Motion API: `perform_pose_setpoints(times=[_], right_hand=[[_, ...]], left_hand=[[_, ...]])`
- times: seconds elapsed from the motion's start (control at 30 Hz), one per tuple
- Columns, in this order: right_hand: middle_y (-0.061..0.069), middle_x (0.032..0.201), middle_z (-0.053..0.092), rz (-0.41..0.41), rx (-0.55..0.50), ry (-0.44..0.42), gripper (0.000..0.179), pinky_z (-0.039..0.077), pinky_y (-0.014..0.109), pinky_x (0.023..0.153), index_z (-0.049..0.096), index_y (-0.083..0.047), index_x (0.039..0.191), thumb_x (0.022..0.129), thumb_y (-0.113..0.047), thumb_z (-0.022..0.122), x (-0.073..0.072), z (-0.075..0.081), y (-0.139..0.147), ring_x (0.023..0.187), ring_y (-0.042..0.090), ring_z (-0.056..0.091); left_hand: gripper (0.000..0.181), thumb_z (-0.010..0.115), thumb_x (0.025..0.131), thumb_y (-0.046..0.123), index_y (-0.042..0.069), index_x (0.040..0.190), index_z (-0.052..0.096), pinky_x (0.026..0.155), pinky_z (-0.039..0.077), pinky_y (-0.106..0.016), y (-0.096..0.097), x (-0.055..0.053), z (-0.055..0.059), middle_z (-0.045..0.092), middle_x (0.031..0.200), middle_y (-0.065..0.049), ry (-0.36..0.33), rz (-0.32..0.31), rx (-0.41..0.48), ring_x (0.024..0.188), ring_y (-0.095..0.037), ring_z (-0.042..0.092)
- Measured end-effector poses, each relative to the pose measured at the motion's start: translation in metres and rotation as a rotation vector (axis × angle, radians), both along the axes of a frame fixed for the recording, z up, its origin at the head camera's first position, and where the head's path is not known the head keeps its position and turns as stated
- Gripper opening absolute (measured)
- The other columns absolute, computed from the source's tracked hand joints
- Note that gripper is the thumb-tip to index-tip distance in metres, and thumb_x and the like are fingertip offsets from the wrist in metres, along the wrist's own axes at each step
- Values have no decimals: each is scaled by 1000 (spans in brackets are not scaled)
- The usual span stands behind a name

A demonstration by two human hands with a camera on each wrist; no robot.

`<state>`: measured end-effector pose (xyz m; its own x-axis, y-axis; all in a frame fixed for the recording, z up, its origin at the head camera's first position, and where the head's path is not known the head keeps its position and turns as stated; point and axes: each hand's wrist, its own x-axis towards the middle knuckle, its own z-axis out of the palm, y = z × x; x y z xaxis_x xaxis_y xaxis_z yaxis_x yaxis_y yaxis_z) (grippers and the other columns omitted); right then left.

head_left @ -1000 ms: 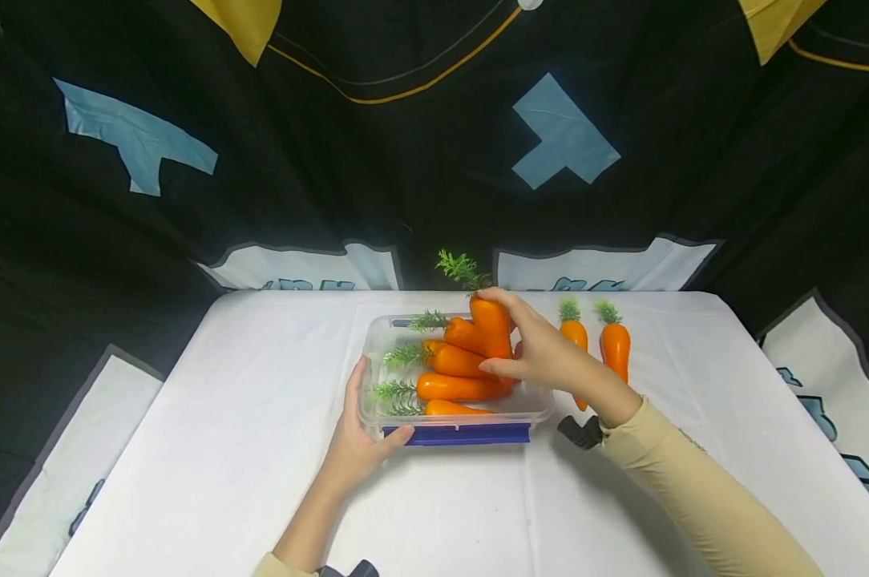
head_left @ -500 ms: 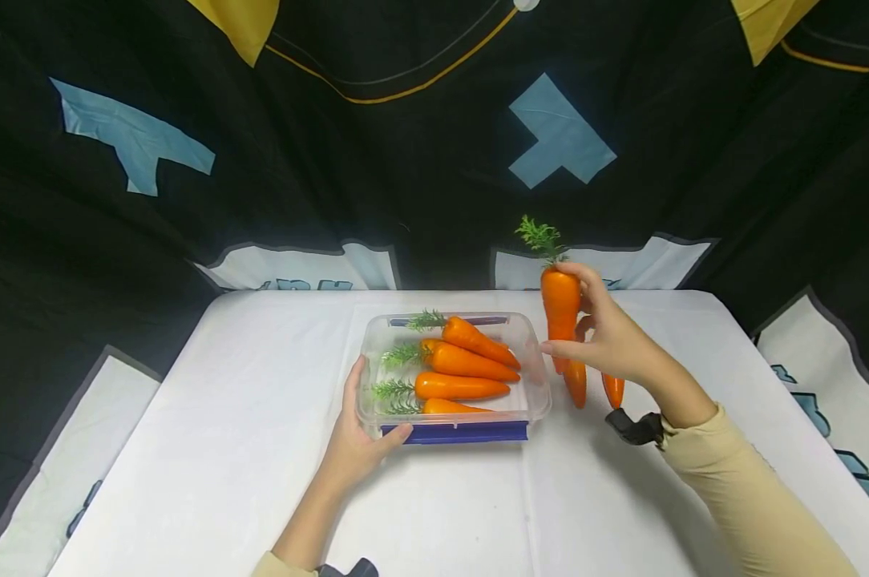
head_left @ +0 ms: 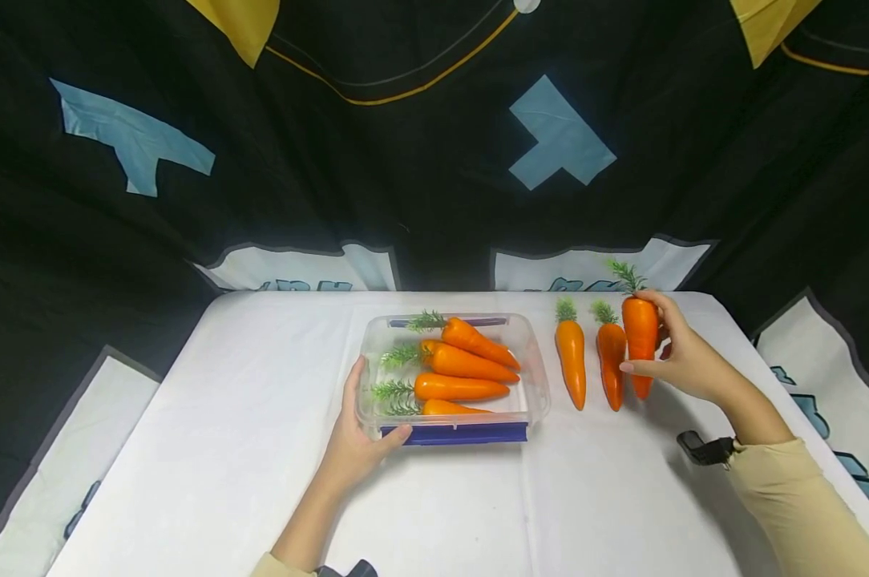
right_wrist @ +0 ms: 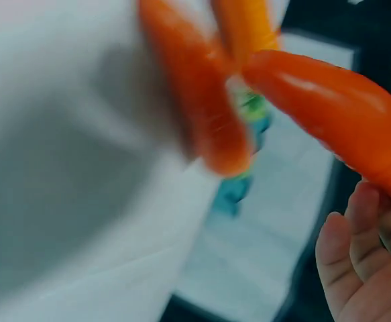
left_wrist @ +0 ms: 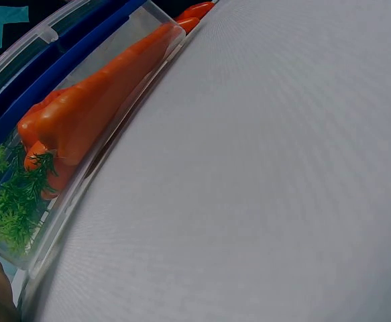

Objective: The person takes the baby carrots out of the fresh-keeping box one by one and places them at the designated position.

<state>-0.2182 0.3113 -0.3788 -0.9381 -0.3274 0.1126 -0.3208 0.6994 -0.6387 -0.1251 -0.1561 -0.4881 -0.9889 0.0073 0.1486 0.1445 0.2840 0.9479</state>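
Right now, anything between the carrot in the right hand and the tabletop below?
Nothing visible. The carrot in the right hand appears just right of the nearest loose carrot, which seems beside its path, not under it. Any gap to the tabletop is hard to judge.

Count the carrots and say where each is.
7: four carrots in the clear plastic box, two carrots on the white table, one carrot in the right hand. More could be hidden in the box.
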Motion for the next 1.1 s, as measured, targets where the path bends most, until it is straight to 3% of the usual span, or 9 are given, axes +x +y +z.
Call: perform_pose_setpoints(times=[0.2,0.4,0.8,1.1], right_hand=[[21,127,43,-57,77,-104,108,46,26,67,8,-16,156,80,-28,84,-3,-22,27,100,31,46],[23,127,41,-97,80,-158,110,46,30,72,4,-17,157,81,-32,82,-7,-36,41,102,33,45],[24,131,41,-118,89,-198,107,46,31,80,6,-17,159,84,-38,79,-19,-47,46,107,34,44],[24,123,45,-120,139,-232,107,46,33,80,8,-14,160,84,-43,78,-29,-54,46,102,33,49]], left_hand=[[117,85,76,26,46,156,3,116,22,-69,0,0,0,12,168,0,-2,-1,-4,150,-39,25],[117,85,76,26,43,157,4,115,22,-70,0,0,1,12,168,0,5,3,-17,149,-41,25],[117,85,75,25,43,157,4,115,23,-69,0,0,0,12,168,3,20,4,-20,149,-40,26],[117,85,75,26,44,157,4,115,22,-69,-1,0,1,13,168,0,8,5,-21,149,-40,26]])
